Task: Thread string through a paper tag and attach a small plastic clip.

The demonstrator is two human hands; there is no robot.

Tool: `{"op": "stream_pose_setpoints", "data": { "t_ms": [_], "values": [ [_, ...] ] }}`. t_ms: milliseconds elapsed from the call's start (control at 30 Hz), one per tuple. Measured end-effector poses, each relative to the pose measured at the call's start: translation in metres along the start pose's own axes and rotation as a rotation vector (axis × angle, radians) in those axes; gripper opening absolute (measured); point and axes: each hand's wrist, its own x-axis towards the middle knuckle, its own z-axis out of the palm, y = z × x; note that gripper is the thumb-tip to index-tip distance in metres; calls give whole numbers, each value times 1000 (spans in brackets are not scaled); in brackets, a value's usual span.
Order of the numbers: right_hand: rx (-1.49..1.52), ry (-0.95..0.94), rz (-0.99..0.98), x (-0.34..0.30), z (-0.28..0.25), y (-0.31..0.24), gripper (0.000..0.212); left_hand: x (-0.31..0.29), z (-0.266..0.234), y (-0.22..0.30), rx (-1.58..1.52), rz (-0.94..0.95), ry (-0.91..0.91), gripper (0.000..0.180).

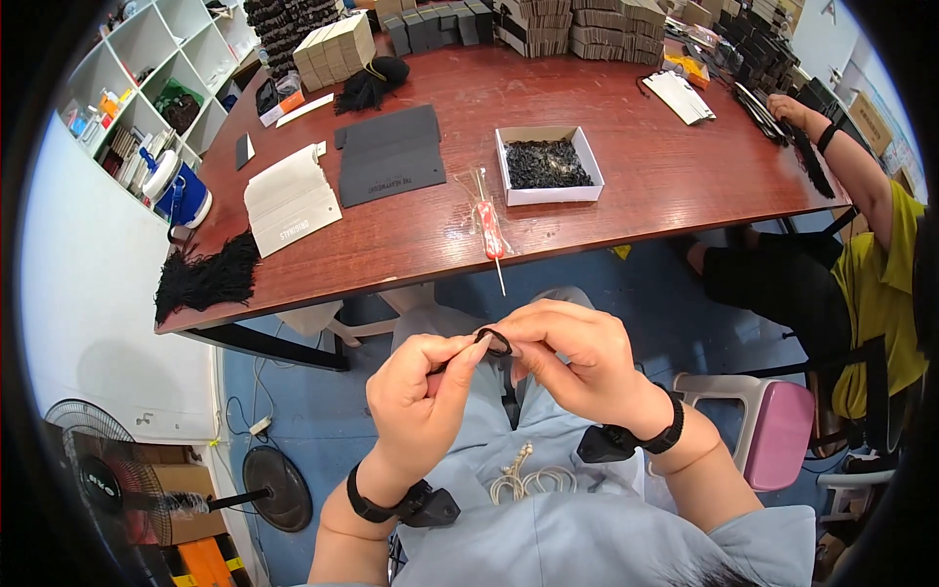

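Observation:
Above my lap, my left hand (419, 399) and my right hand (585, 364) meet, the fingertips of both pinching a thin black cord (500, 337) bent into a small loop. Part of the cord is hidden behind the fingers. On the table ahead lies a red-handled tool (491, 231) with a thin metal shaft jutting past the edge; clear plastic is around it. Just beyond stands a white open box (554, 197) filled with small black pieces (544, 164).
The red-brown table (411, 256) holds a black folded card (393, 157), a pale card (290, 201), black cords (207, 279) and stacked cards (335, 54). A co-worker's hand (788, 110) rests at the far right. A pink-topped stool (780, 435) and a fan (103, 479) flank me.

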Motion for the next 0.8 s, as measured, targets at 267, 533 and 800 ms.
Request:
{"op": "stream_pose_setpoints", "data": {
  "t_ms": [267, 533, 800],
  "values": [
    [156, -31, 151, -2, -3, -2, 15, 0, -3, 10, -410, -201, -20, 8],
    [128, 7, 140, -2, -11, -4, 18, -2, -14, 11, -538, -298, -151, 11],
    [63, 45, 134, -1, -9, -10, 29, -4, -7, 16, -403, -290, -98, 12]
  ]
}}
